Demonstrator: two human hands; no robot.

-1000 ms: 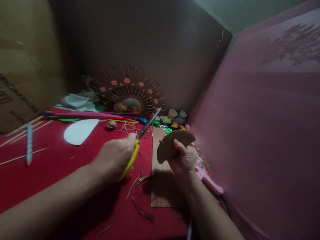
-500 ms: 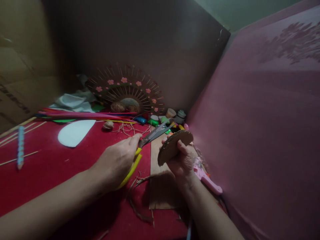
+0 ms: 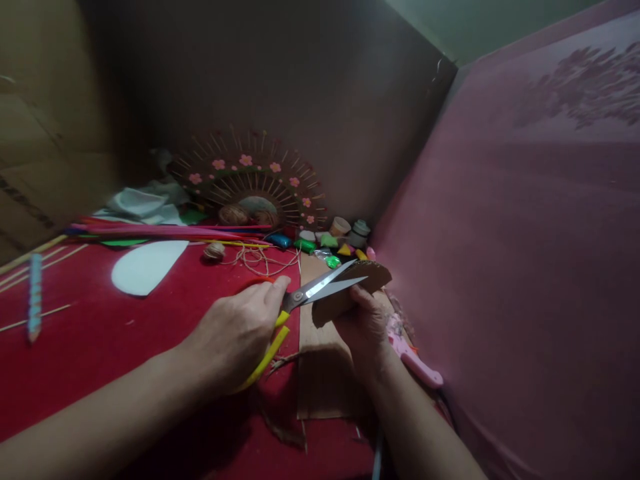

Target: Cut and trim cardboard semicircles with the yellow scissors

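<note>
Yellow-handled scissors [image 3: 299,297] are gripped in my left hand [image 3: 240,327], their blades parted and pointing right. The blades lie over a rounded piece of brown cardboard [image 3: 333,305]; whether they touch it I cannot tell. My right hand [image 3: 367,327] pinches that cardboard by its lower right part, the thumb on top. Beneath the hands is a flat light-brown board [image 3: 325,387] on the red cloth [image 3: 200,433]. A twisted brown strip [image 3: 285,361] lies by the board's left edge.
A pink glue gun [image 3: 415,360] lies beside my right wrist. Behind stand a fan-shaped decoration [image 3: 250,177], pink and red sticks [image 3: 170,230] and small jars [image 3: 359,232]. On the left are a white paper shape [image 3: 146,268] and a blue pencil [image 3: 35,297].
The scissors have moved right, and their blades now overlap the cardboard with a wider gap between them. The cardboard has tilted slightly. The whole view has shifted a little.
</note>
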